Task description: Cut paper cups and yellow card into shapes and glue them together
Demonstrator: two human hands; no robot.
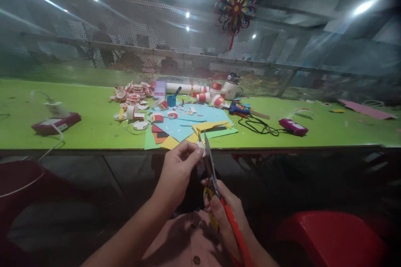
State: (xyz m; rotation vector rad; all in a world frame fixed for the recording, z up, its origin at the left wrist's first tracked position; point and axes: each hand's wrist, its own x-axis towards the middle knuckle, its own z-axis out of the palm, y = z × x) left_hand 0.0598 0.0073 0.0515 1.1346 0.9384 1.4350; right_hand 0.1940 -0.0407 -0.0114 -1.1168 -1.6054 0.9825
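Observation:
My left hand (179, 166) pinches a small piece of white paper (201, 147) between thumb and fingertips, just in front of the table edge. In my right hand (226, 206) is a pair of scissors (212, 169) with red and yellow handles. The blades are parted and point up and away from me. The white paper sits right beside the blades; whether they touch it I cannot tell. Beyond my hands lie a folded yellow paper (211, 126) and light blue paper sheets (180, 130) on the green table (94, 135).
Cut paper cups (216, 89) and a heap of red-and-white cup pieces (134, 94) lie further back. A blue glue gun (239, 109) with a black cord rests at right, near a purple power strip (293, 127). A red stool (335, 238) stands at lower right.

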